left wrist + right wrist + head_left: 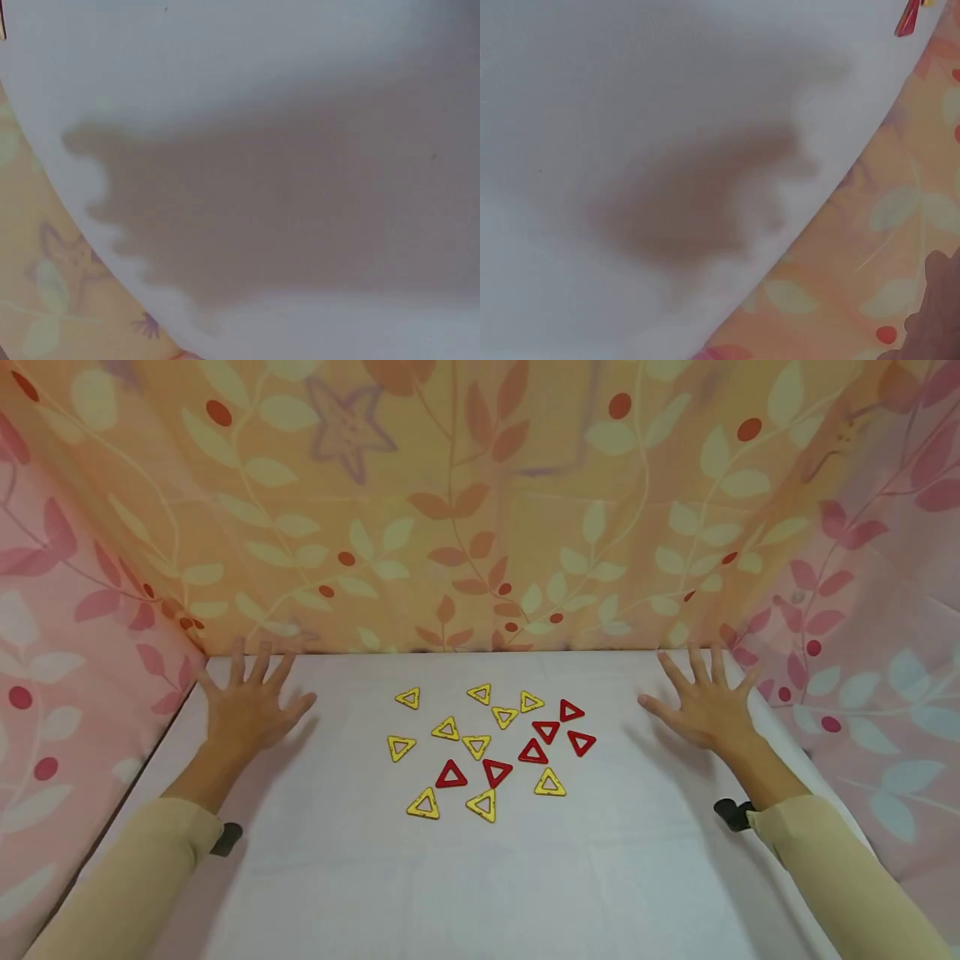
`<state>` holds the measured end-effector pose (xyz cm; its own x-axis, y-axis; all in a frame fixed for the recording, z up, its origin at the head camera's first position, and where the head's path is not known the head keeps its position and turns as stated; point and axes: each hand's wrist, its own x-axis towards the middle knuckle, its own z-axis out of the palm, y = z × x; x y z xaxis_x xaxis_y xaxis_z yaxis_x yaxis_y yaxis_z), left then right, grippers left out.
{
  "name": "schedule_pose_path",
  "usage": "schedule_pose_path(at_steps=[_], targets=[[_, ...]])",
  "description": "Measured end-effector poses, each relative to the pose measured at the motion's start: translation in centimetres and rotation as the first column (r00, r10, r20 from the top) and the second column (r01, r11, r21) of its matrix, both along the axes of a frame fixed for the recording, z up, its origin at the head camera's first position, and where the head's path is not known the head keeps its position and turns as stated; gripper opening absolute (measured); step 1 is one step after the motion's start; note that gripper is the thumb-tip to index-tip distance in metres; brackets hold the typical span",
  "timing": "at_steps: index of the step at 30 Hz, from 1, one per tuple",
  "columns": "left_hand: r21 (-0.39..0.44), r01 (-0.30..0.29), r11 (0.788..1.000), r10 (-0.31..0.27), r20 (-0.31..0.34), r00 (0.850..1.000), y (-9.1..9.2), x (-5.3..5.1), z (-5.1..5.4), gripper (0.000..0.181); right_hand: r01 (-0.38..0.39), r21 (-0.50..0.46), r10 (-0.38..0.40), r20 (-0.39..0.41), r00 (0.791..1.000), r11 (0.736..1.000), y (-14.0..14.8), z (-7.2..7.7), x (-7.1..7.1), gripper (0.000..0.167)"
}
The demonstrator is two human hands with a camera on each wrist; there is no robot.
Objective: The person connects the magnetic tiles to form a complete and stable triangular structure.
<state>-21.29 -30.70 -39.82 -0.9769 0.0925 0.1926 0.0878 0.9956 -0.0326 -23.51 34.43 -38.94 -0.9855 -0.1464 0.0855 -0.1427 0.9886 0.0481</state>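
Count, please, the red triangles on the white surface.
6: the leftmost red triangle, its right neighbour, another further right, one behind that, the farthest, the rightmost. None looks hidden.

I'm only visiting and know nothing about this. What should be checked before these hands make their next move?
1. Left hand empty: ok; its fingers are spread.
2. Right hand empty: ok; its fingers are spread too.
3. Both hands clear of the triangles: ok; one is on either side.
4. Nothing stacked: ok; the pieces lie flat on the white tabletop.
5. Lowest yellow triangle apart from the red triangle above it: cannot tell; their corners nearly meet.
6. Whole triangle in the right wrist view: not ok; only parts show at its top edge.
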Motion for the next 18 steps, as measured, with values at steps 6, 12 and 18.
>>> schedule_pose_path(at_steps=[6,12,18], targets=[[0.022,0.089,0.996,-0.086,-0.110,0.990,2.1,1.1,0.3,0.078,-0.020,-0.025,0.020,-0.014,1.000,0.999,-1.1,0.3,0.7,0.089],[0.028,0.206,0.978,-0.197,-0.201,0.960,5.1,1.8,0.1,0.080,-0.071,-0.047,0.070,-0.025,0.997,0.996,-2.8,0.6,1.6,0.089],[0.082,0.312,0.947,-0.285,-0.240,0.928,8.6,3.1,-0.1,0.081,-0.146,-0.097,0.143,-0.039,0.989,0.985,-4.8,0.6,2.8,0.087]])
